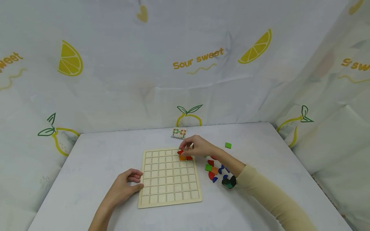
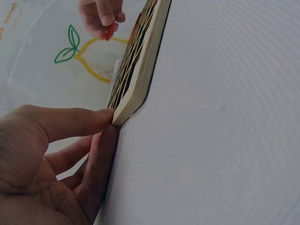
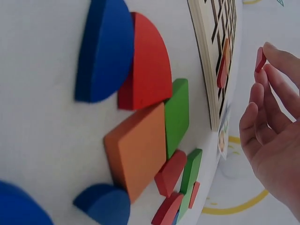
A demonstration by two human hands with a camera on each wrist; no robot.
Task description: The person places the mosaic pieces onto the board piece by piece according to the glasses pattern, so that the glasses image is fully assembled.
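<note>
A pale wooden grid board (image 1: 170, 176) lies on the white table. My left hand (image 1: 127, 186) is at its left edge; in the left wrist view, the thumb and a finger (image 2: 101, 150) pinch the board's edge (image 2: 143, 84). Over the far right of the board, my right hand (image 1: 198, 146) pinches a small red curved block (image 1: 180, 152) between thumb and fingertips. The same red block (image 3: 260, 59) shows on its side in the right wrist view. Just under that hand, an orange square block (image 1: 182, 158) and a red block (image 1: 189, 158) sit in the grid.
Right of the board lie several loose blocks, among them a green square (image 1: 208, 167), an orange square (image 1: 215, 170) and a blue curved piece (image 3: 108, 51). Farther off is a lone green block (image 1: 228, 145). A small pattern card (image 1: 179, 132) lies behind the board.
</note>
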